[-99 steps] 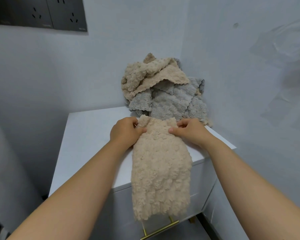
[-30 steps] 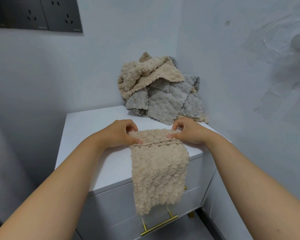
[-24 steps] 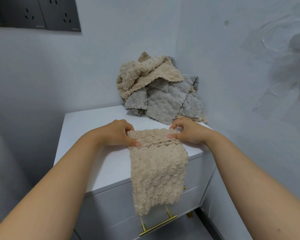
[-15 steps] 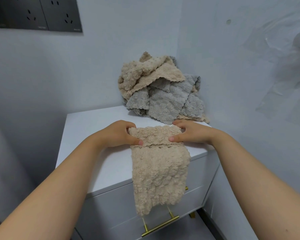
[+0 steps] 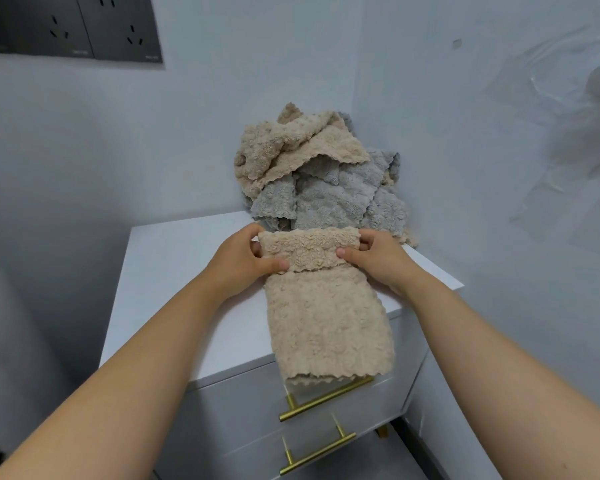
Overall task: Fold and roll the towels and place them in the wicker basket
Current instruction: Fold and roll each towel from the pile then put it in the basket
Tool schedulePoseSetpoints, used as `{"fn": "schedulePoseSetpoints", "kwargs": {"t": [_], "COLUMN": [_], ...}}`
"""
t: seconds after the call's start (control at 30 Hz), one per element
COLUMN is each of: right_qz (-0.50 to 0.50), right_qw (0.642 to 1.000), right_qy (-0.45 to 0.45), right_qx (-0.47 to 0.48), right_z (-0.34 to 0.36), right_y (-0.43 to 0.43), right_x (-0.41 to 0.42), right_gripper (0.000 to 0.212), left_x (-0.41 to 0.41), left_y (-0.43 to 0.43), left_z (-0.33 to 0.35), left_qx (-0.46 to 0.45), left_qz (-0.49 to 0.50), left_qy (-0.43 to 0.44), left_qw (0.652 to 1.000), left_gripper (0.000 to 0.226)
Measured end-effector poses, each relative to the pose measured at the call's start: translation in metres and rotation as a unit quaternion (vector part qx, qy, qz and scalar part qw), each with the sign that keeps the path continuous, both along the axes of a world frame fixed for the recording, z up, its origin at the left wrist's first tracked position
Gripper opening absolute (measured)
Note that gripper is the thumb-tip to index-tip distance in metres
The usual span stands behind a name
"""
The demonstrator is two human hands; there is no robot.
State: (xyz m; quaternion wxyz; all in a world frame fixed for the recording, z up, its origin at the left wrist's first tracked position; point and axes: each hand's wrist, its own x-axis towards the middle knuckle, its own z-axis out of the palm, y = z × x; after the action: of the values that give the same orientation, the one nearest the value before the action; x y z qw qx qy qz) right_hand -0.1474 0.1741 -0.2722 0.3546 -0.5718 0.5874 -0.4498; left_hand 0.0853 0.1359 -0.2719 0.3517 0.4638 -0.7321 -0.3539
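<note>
The left hand [image 5: 238, 263] and right hand [image 5: 374, 258] pinch the fluffy beige folded towel's [image 5: 326, 317] rolled end (lying sideways between them), its tail hanging toward the person over the white cabinet [image 5: 174, 271].

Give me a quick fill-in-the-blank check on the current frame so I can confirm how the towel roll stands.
1. The left hand and right hand grip the rolled end of the ____ coloured towel.
2. The towel's free end hangs over the front edge of the white ____.
3. The pile of unfolded towels sits in the corner, ____ the hands.
4. The drawer handles are ____ coloured.

Answers: beige; cabinet; behind; gold
</note>
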Motion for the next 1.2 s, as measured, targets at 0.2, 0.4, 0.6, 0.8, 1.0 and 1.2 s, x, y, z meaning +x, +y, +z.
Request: {"fn": "schedulePoseSetpoints", "kwargs": {"t": [0.2, 0.4, 0.6, 0.8, 1.0, 1.2], "right_qz": [0.058, 0.015, -0.001, 0.026, 0.064, 0.067], "right_qw": [0.997, 1.000, 1.000, 0.999, 0.998, 0.997], "right_qy": [0.019, 0.023, 0.013, 0.028, 0.019, -0.017], "right_qx": [0.036, 0.011, -0.025, -0.032, 0.003, 0.022], "right_z": [0.004, -0.003, -0.009, -0.008, -0.003, 0.000], "right_y": [0.004, -0.005, -0.009, -0.008, -0.007, -0.006], "right_x": [-0.009, -0.010, -0.010, -0.015, -0.023, -0.024], "right_gripper": [0.037, 0.032, 0.014, 0.031, 0.016, 0.027], "left_x": [0.004, 0.005, 0.012, 0.025, 0.026, 0.025], "left_y": [0.000, -0.003, -0.006, -0.012, -0.011, -0.009], "left_z": [0.002, -0.001, -0.003, -0.003, -0.001, -0.001], "left_qx": [-0.018, -0.051, -0.041, 0.007, 0.038, 0.046], "left_qz": [-0.017, 0.037, 0.013, -0.053, -0.044, -0.031], "left_qy": [-0.048, -0.007, 0.022, 0.035, 0.059, 0.027], "left_qw": [0.999, 0.998, 0.999, 0.998, 0.997, 0.998], "left_gripper": [0.037, 0.031, 0.031, 0.028, 0.041, 0.036]}}
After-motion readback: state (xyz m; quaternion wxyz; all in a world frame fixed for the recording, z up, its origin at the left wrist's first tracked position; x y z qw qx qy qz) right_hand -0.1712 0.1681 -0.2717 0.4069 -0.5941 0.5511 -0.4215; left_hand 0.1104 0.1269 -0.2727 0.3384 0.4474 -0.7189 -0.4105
